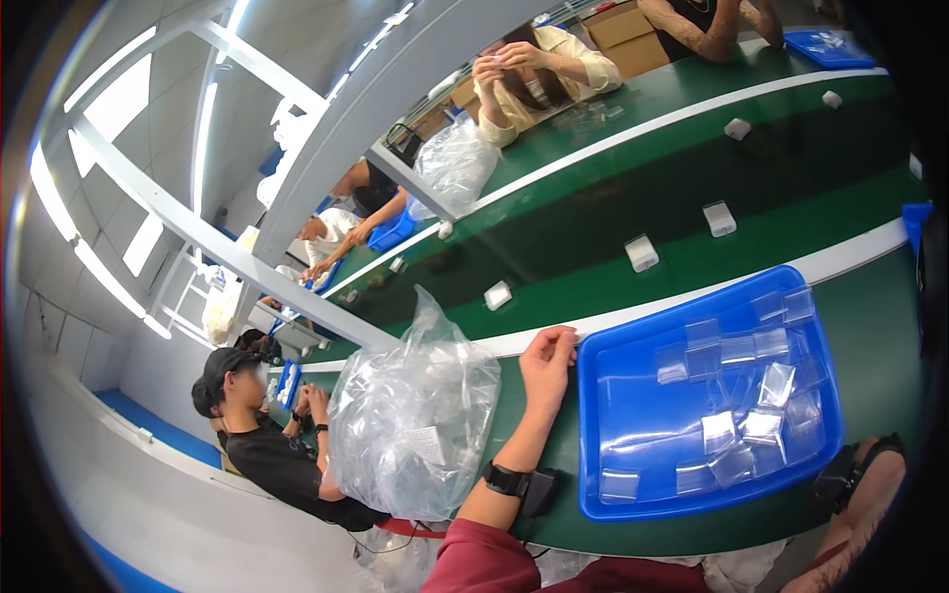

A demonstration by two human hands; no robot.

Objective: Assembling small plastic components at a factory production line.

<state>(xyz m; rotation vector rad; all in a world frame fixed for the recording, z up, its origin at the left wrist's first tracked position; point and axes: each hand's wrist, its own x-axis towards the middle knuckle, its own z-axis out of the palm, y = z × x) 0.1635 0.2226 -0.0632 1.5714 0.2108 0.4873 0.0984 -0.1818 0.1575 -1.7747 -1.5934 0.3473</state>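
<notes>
Clear rectangular plastic pieces [720, 432] lie loosely scattered and partly overlapping in a blue plastic tray [638, 395] in the head view, mostly across its middle and right side. The left hand [550, 361] is just outside the tray's far left corner, its fingers bent inward; whether they pinch anything, or touch the rim, I cannot tell. A black wristband [507, 480] circles that wrist. The right hand is out of view; only its forearm [875, 494] shows, near the tray's near right corner. A large clear plastic bag [415, 425] stands left of the left forearm on the green worktop [568, 534]. Beyond a white rail, small white boxes [642, 253] sit apart on a dark green belt [583, 232]. A co-worker in a black cap [229, 366] is at the left.
</notes>
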